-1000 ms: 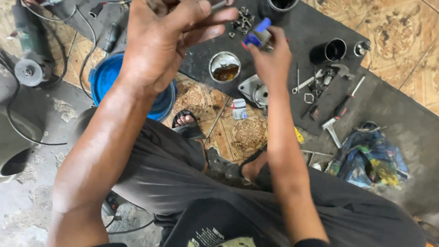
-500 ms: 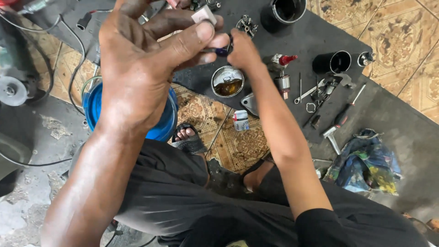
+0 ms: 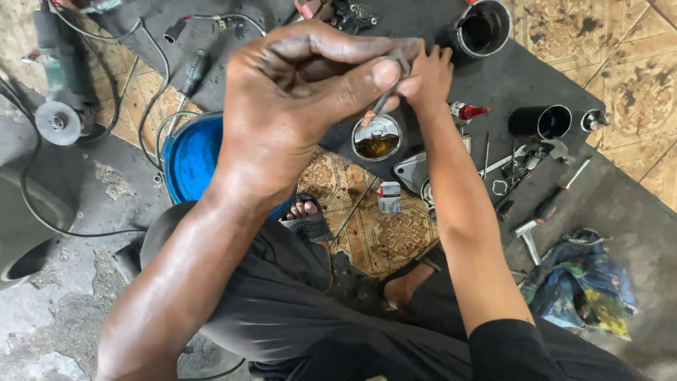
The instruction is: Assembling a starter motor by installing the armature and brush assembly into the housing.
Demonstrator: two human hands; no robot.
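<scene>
a grease-darkened left hand (image 3: 296,106) and right hand (image 3: 427,70) pinch a thin dull metal piece (image 3: 384,99) above a shiny metal tin (image 3: 376,137) of glossy brown liquid, over a matt black rubbery mat (image 3: 423,28), patterned glazed tiles (image 3: 381,233), a smooth blue plastic tub (image 3: 190,159) and crumpled coloured cloth (image 3: 578,282).

Blue bucket (image 3: 189,156) showing, floor tiles (image 3: 384,236) wearing brown floral patterning, black cylinder (image 3: 539,121) lying on dark grey mat (image 3: 508,77).

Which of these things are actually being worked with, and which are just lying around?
In use:
left hand
right hand
small metal part pinched between them
open tin just beneath

Lying about:
blue bucket
angle grinder
black cylinder
screwdriver
crumpled rag
</scene>
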